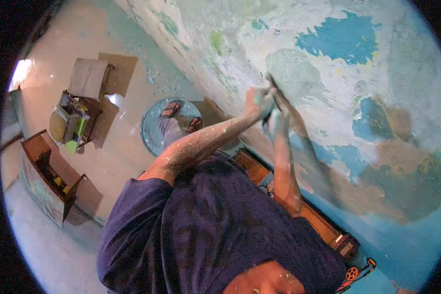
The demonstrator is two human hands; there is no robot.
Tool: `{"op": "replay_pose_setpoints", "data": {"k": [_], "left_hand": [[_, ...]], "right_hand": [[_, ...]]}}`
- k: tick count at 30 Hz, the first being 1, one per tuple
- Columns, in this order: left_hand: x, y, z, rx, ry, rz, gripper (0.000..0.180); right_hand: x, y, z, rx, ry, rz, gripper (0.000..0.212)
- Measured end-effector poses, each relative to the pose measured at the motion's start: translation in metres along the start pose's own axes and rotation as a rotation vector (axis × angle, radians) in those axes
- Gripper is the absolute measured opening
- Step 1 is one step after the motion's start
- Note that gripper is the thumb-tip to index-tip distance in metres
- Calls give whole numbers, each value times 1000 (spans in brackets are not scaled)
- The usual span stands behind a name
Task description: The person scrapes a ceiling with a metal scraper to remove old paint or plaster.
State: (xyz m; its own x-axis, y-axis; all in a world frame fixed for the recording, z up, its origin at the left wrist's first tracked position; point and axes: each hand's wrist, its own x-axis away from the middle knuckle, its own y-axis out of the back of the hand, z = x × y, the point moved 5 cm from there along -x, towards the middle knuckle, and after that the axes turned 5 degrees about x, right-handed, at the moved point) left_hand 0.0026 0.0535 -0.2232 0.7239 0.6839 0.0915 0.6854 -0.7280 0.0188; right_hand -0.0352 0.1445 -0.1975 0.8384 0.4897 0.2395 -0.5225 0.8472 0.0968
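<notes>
"What do you see over on the left?"

"A brown wooden box [65, 175] lies on the shiny floor [120, 161]. Next comes a small seat [87, 78] with a grey top. Then two feet in sandals stand on a round blue stand [150, 131]."

"And the hands?"

"The left hand [259, 102] is up by the wall, next to the other hand. It's blurry, so I can't tell if its fingers are closed."

"Where's the tool?"

"The thin dark tool [270, 81] sticks up past the hands, close to the wall. The right hand [278, 121], just below the left one, is wrapped around it."

"What's farthest right?"

"Long brown wooden furniture [321, 221] sits low behind the person. The wall [416, 49] is patchy white, green and grey, with a big blue spot [340, 38] up high."
</notes>
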Motion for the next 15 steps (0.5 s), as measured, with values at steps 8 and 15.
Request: {"op": "replay_pose_setpoints", "data": {"k": [8,15], "left_hand": [[5,5,-6,6,-34,-23,34],[3,12,-2,-6,-11,23,37]], "right_hand": [[-1,-3,-2,-25,51,-31,37],[16,-13,-2,80,-226,75,37]]}}
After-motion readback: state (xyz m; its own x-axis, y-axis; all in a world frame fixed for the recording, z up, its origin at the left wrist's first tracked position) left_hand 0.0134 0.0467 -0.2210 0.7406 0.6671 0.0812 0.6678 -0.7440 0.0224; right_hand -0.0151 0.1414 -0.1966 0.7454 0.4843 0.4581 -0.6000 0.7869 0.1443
